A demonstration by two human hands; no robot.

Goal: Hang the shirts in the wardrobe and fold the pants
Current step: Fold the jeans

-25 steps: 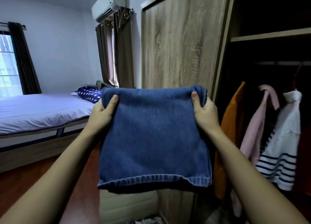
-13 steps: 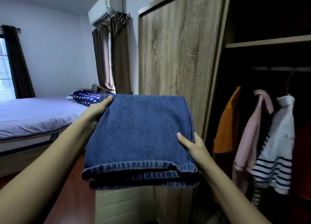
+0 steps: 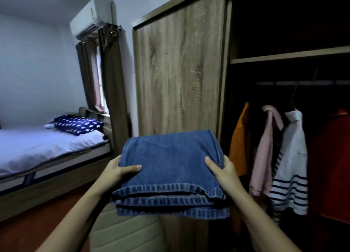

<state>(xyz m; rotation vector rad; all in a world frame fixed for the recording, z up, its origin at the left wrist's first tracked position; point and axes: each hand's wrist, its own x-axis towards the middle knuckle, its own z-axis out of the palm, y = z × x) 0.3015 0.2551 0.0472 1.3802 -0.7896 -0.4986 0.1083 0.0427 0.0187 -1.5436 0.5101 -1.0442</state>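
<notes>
Item: folded jeans (image 3: 170,168), held flat at chest height before the open wardrobe (image 3: 284,56). Left hand (image 3: 117,171) and right hand (image 3: 221,171) clamp opposite sides, thumbs on top. Step: folding apparently complete. Next: needs a shelf or surface to set them on.
</notes>
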